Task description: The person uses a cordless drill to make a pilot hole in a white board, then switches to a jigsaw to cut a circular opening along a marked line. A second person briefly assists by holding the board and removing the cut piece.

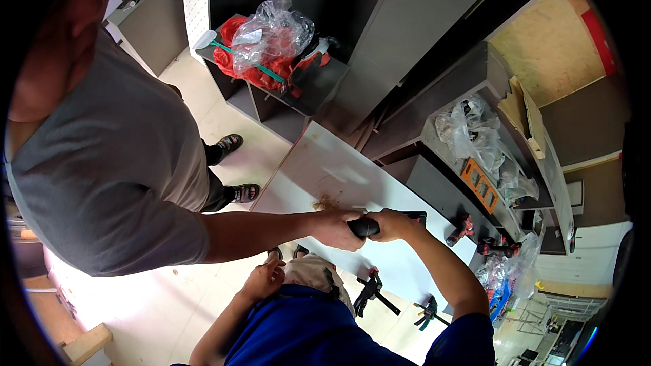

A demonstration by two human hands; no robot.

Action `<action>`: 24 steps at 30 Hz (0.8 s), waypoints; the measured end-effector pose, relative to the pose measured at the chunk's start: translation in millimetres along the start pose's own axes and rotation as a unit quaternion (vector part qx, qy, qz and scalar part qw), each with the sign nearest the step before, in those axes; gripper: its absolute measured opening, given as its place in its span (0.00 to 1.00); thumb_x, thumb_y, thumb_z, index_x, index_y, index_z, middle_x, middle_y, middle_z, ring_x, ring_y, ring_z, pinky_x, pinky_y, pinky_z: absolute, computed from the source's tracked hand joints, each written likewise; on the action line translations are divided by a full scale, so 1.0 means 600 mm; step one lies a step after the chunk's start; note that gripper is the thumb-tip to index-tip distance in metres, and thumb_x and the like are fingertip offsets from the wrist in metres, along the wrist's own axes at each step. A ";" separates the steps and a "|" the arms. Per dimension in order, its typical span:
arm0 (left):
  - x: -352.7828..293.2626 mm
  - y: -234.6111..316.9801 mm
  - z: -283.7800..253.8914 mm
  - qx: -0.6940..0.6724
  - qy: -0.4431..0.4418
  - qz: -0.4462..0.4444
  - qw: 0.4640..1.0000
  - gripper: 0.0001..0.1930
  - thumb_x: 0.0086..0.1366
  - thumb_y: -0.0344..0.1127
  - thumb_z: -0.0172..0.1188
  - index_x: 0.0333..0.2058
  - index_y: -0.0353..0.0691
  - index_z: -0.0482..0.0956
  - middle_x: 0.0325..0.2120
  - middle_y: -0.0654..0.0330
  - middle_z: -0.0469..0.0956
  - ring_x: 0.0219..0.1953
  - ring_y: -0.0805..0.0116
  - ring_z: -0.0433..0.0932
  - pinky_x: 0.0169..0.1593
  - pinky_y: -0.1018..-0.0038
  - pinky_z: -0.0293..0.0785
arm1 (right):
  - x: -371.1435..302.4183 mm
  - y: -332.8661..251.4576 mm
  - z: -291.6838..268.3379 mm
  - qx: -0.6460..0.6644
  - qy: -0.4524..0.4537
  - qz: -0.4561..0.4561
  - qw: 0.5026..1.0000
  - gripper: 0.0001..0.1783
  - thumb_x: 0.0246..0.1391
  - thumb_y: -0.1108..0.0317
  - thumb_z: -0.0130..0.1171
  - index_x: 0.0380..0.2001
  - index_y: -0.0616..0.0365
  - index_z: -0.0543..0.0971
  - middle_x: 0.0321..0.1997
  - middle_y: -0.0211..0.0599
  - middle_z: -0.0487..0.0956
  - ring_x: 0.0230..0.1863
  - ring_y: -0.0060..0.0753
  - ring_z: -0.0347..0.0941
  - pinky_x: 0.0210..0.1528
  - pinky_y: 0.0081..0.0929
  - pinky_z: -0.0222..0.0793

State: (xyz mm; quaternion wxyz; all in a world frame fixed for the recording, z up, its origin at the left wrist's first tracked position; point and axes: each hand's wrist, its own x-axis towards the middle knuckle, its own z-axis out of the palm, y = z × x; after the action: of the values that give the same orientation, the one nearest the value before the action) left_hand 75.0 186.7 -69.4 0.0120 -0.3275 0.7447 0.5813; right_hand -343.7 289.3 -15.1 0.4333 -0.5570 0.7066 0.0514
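A black tool with a rounded end (364, 227) is held over the white board between two people's hands. My right hand (391, 224) is closed around its right part, and a co-worker's hand (337, 230) grips it from the left. Just past my right hand shows a dark block with red edging (415, 217); I cannot tell whether it belongs to the same tool. My left hand (263, 278) hangs near my waist beside my light trousers, its fingers loosely bent and apart, holding nothing. The white board (400, 268) carries a small heap of brown dust (325, 201).
The co-worker in a grey shirt (115, 156) stands at my left. Two clamps (371, 293) (430, 313) grip the board's near edge. Red-and-black power tools (462, 229) lie at right, near an orange level (479, 186). Plastic bags (271, 34) sit on a dark cabinet.
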 end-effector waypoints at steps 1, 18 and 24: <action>0.000 0.002 -0.002 0.006 0.000 -0.003 1.000 0.14 0.64 0.32 0.58 0.47 0.34 0.78 0.31 0.49 0.85 0.34 0.51 0.86 0.41 0.61 0.82 | -0.003 0.002 0.001 0.011 0.004 -0.001 1.000 0.25 0.46 0.58 0.67 0.51 0.48 0.80 0.39 0.47 0.86 0.43 0.55 0.82 0.49 0.48 0.78; -0.027 -0.037 -0.009 0.025 -0.018 -0.024 0.999 0.17 0.63 0.31 0.58 0.50 0.32 0.78 0.28 0.51 0.84 0.32 0.55 0.86 0.39 0.65 0.81 | -0.001 0.012 0.013 0.004 0.009 -0.002 1.000 0.29 0.47 0.47 0.70 0.51 0.48 0.81 0.39 0.47 0.86 0.42 0.55 0.82 0.50 0.48 0.78; -0.035 -0.045 -0.027 0.042 -0.012 -0.054 0.998 0.16 0.64 0.34 0.58 0.49 0.34 0.78 0.31 0.46 0.85 0.34 0.46 0.86 0.40 0.59 0.83 | 0.011 0.021 0.017 0.012 0.012 -0.022 1.000 0.29 0.47 0.50 0.71 0.52 0.48 0.81 0.39 0.49 0.86 0.42 0.57 0.82 0.49 0.49 0.78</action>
State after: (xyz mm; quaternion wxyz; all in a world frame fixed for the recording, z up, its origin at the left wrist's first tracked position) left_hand 110.9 179.4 -78.7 0.0664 -0.3595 0.7492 0.5523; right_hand -348.7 294.9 -31.3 0.4323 -0.5681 0.6998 0.0270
